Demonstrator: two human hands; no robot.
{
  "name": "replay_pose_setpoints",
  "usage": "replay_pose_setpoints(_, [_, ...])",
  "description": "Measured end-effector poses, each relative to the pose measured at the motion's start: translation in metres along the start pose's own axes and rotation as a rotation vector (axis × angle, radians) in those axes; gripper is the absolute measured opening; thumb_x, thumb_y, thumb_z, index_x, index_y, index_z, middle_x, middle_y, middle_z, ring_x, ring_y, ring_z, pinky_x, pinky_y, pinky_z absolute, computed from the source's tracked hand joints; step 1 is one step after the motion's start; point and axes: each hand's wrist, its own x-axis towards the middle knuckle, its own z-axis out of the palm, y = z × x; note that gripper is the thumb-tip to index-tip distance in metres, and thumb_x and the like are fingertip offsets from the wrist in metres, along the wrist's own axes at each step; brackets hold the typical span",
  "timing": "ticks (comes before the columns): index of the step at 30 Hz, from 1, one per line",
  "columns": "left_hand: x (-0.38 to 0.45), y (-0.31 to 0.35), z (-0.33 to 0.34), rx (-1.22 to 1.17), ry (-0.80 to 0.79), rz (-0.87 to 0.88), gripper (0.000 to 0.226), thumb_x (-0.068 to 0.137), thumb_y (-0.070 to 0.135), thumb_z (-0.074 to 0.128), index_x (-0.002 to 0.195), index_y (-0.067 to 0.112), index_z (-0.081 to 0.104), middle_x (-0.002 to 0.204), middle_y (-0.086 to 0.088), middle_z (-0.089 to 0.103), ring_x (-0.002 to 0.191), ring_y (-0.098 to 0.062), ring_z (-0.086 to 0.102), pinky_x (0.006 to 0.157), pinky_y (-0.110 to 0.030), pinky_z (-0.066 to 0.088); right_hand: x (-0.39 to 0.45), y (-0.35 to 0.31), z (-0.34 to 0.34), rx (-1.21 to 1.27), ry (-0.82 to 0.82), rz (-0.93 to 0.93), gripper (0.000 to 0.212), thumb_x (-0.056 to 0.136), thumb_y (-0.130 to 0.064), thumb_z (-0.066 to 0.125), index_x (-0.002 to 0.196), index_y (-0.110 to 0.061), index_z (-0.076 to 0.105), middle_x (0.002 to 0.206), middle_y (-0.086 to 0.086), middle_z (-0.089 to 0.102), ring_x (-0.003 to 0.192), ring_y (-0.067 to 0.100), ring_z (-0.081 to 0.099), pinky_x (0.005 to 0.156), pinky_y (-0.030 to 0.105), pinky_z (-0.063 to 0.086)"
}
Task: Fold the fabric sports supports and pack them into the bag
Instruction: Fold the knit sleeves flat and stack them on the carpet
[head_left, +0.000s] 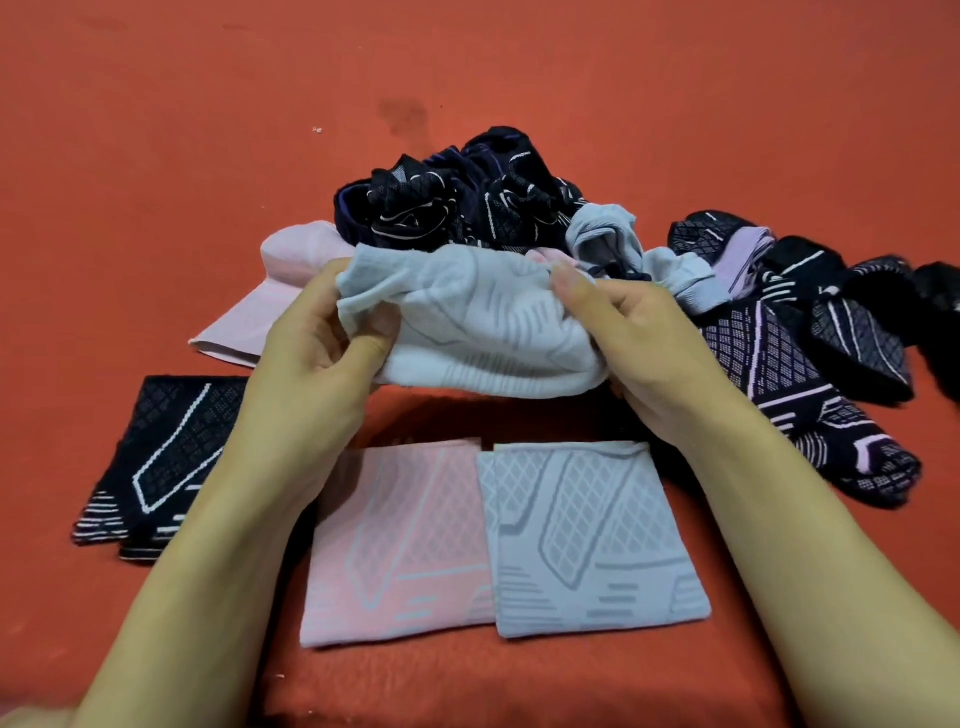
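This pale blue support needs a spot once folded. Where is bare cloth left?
Bare red cloth lies nearer than the folded pink support and folded blue support, and left of the folded black support. Beyond, the unfolded pile and the black supports on the right crowd it.

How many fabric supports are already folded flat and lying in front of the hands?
3: a black patterned fabric support at the left, a pink one in the middle and a light blue-grey one at the right. The forearms may hide others.
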Motion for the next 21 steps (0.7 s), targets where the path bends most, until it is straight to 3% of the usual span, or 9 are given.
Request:
replay_pose_setpoints(1, [0.001,-0.001,-0.001,-0.024,-0.003,-0.009,0.022,0.108,0.013,0.055,0.127,0.016,0.064,0.124,-0.016,0.07,0.12,-0.038,0.065,0.108,-0.063,0.048,0.002,0.001,0.001,0.017,0.047,-0.006,0.109,0.079,-0.083,0.065,0.103,0.023,0.053,0.125,0.044,0.055,0.12,0.058,0.054,0.101,0.072,0.044])
replay_pose_setpoints(2, [0.002,0.0,-0.001,-0.052,-0.008,-0.023,0.025,0.106,0.011,0.055,0.129,0.015,0.064,0.122,-0.014,0.069,0.116,-0.034,0.065,0.105,-0.059,0.05,0.004,0.004,0.001,0.024,0.082,-0.017,0.111,0.081,-0.082,0.063,0.107,0.024,0.05,0.123,0.048,0.048,0.118,0.063,0.047,0.099,0.071,0.045])
replay_pose_setpoints(6, [0.002,0.001,-0.003,-0.14,-0.037,-0.074,0.048,0.088,-0.003,0.046,0.133,0.004,0.059,0.115,-0.015,0.064,0.111,-0.025,0.065,0.093,-0.036,0.058,0.005,0.003,0.004,0.078,0.257,-0.039,0.102,0.087,-0.077,0.059,0.103,0.023,0.05,0.111,0.051,0.05,0.105,0.065,0.05,0.09,0.075,0.045])
replay_pose_setpoints(8, [0.001,0.003,-0.002,-0.182,-0.053,-0.102,0.05,0.085,-0.004,0.046,0.132,0.006,0.061,0.116,-0.017,0.059,0.11,-0.026,0.064,0.09,-0.031,0.06,0.003,-0.004,0.006,0.214,0.335,0.0,0.089,0.094,-0.068,0.057,0.106,0.02,0.058,0.115,0.046,0.057,0.112,0.059,0.058,0.098,0.071,0.047])
replay_pose_setpoints(11, [0.002,0.006,-0.001,-0.236,-0.053,-0.151,0.048,0.093,-0.009,0.045,0.135,0.008,0.062,0.12,-0.015,0.066,0.113,-0.022,0.068,0.088,-0.031,0.061,0.002,-0.006,0.002,0.367,0.399,0.055,0.057,0.107,-0.049,0.05,0.112,0.003,0.073,0.118,0.025,0.073,0.117,0.036,0.069,0.11,0.055,0.049])
replay_pose_setpoints(15, [0.001,0.008,0.001,-0.225,-0.002,-0.176,0.046,0.088,0.009,0.052,0.133,0.008,0.062,0.119,-0.007,0.073,0.107,-0.021,0.071,0.077,-0.032,0.061,0.001,-0.004,0.003,0.324,0.374,0.035,0.054,0.111,-0.042,0.041,0.095,-0.002,0.074,0.101,0.017,0.077,0.105,0.03,0.074,0.099,0.043,0.058])
replay_pose_setpoints(18, [0.001,0.01,0.002,-0.208,0.055,-0.223,0.053,0.09,0.027,0.059,0.14,0.009,0.053,0.126,-0.009,0.073,0.111,-0.028,0.073,0.079,-0.04,0.061,0.002,-0.002,0.007,0.301,0.315,0.026,0.06,0.11,-0.046,0.043,0.107,0.007,0.071,0.108,0.029,0.073,0.11,0.04,0.071,0.102,0.054,0.055])
replay_pose_setpoints(21, [0.0,0.012,0.004,-0.194,0.142,-0.206,0.051,0.088,0.041,0.065,0.129,0.017,0.046,0.102,0.007,0.08,0.097,-0.019,0.077,0.073,-0.039,0.062,0.002,-0.001,0.008,0.348,0.239,0.018,0.064,0.107,-0.047,0.049,0.11,0.013,0.068,0.112,0.033,0.071,0.113,0.04,0.07,0.106,0.055,0.052])
